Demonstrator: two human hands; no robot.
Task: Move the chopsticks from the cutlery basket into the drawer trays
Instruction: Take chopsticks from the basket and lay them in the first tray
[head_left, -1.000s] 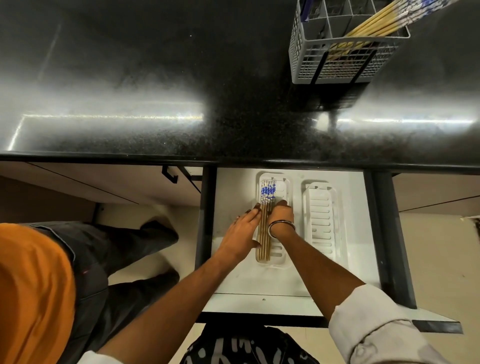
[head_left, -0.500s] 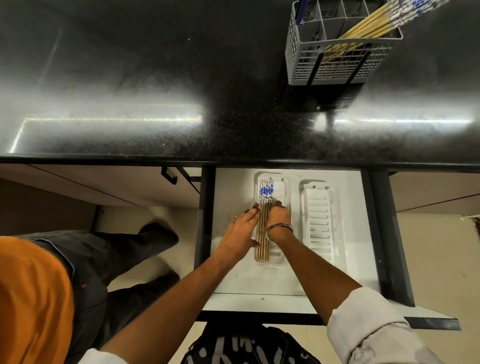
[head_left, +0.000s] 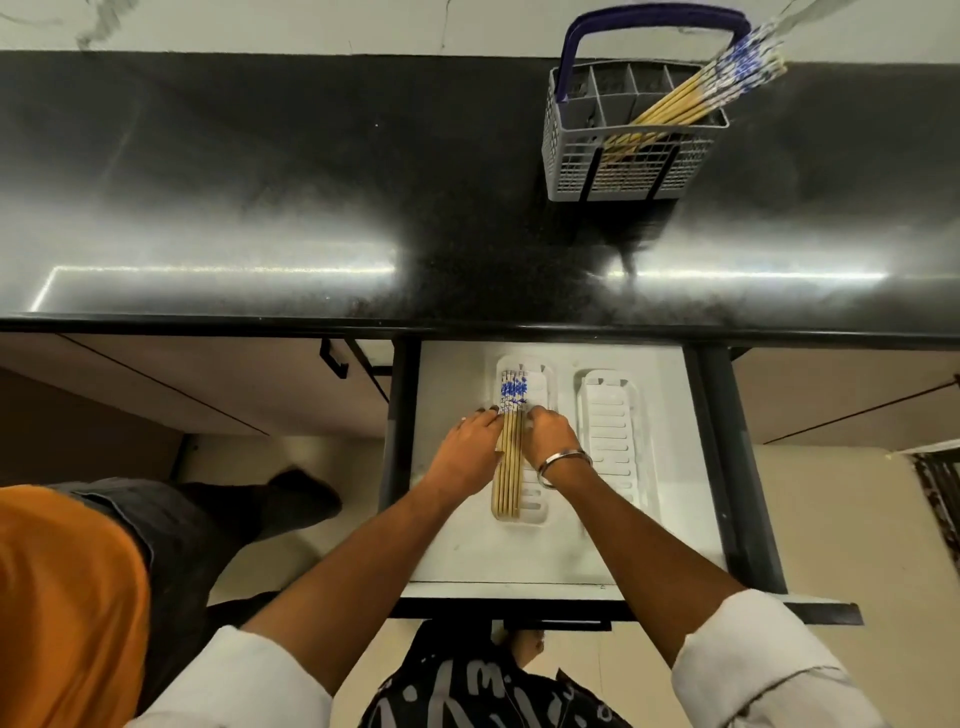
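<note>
Several bamboo chopsticks (head_left: 509, 467) with blue-and-white tops lie side by side in the left white tray (head_left: 540, 506) of the open drawer (head_left: 452, 551). My left hand (head_left: 467, 447) presses flat against their left side and my right hand (head_left: 550, 434), with a metal bangle at the wrist, against their right side. Neither hand lifts them. The right tray (head_left: 613, 436) holds nothing. More chopsticks (head_left: 696, 96) lean to the right in the grey cutlery basket (head_left: 623, 161) with a blue handle, far back on the black counter (head_left: 260, 182).
A second person in an orange top (head_left: 62, 597) and dark trousers stands at the left, one foot (head_left: 301, 499) close to the drawer. A cabinet handle (head_left: 332, 358) sits left of the drawer. The drawer's dark rails (head_left: 727, 467) flank it.
The camera has tilted up, showing the whole basket and the wall. Both hands stay against the chopsticks in the left tray, shifted only slightly.
</note>
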